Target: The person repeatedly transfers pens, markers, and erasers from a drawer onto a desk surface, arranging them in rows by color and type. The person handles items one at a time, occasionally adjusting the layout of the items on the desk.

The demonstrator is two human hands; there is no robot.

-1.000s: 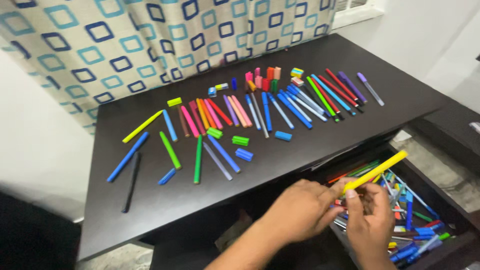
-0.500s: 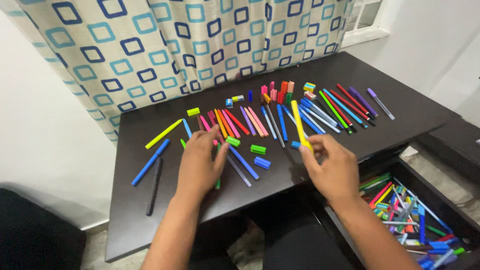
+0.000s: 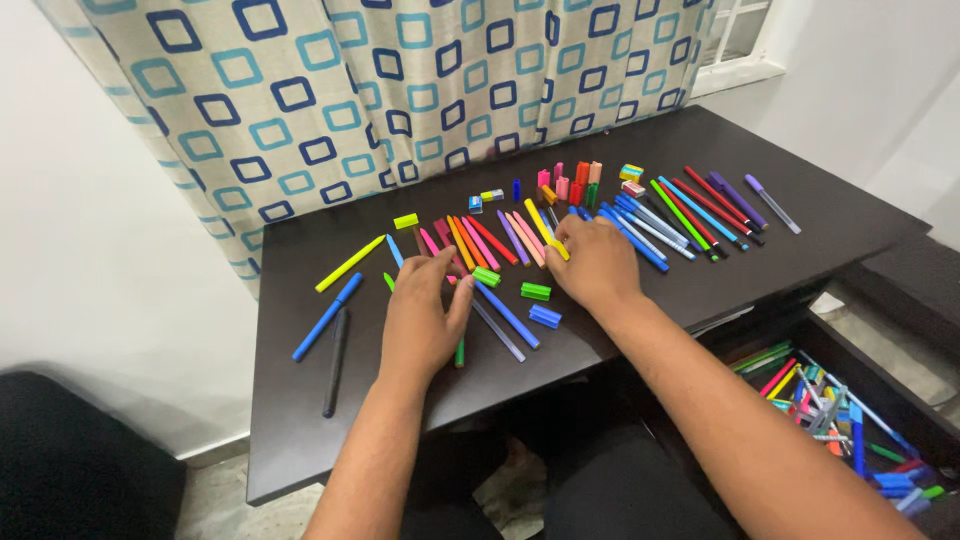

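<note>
Down on the dark surface [image 3: 300,440], the left hand [image 3: 420,320] lay spread flat over pens, while the right hand [image 3: 597,262] pinched a yellow marker [image 3: 541,224].

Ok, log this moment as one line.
left hand: flat on pens | right hand: placing yellow marker in row | desk: dark

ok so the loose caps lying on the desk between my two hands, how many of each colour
green caps: 2
blue cap: 1
total: 3
</note>
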